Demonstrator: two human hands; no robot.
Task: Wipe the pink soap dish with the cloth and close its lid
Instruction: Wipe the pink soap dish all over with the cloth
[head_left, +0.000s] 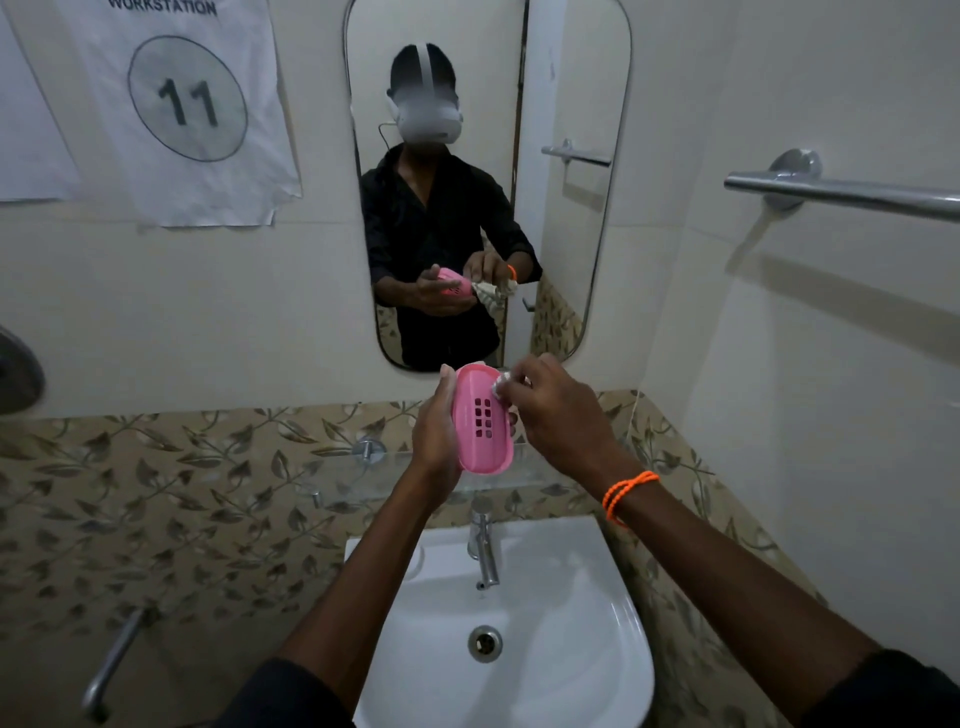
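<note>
My left hand (435, 432) grips the pink soap dish (480, 423) from its left side and holds it up over the basin, tilted on its long axis so the slotted inner face points toward me. My right hand (558, 410) pinches a small white cloth (500, 385) and presses it against the dish's upper right rim. Most of the cloth is hidden inside my fingers; the mirror shows it hanging below the hand. No lid is visible.
A white washbasin (582, 613) with a chrome tap (483, 545) sits directly below my hands. A glass shelf (384, 467) runs along the tiled wall behind them, under the mirror (571, 208). A steel towel bar (841, 195) juts from the right wall.
</note>
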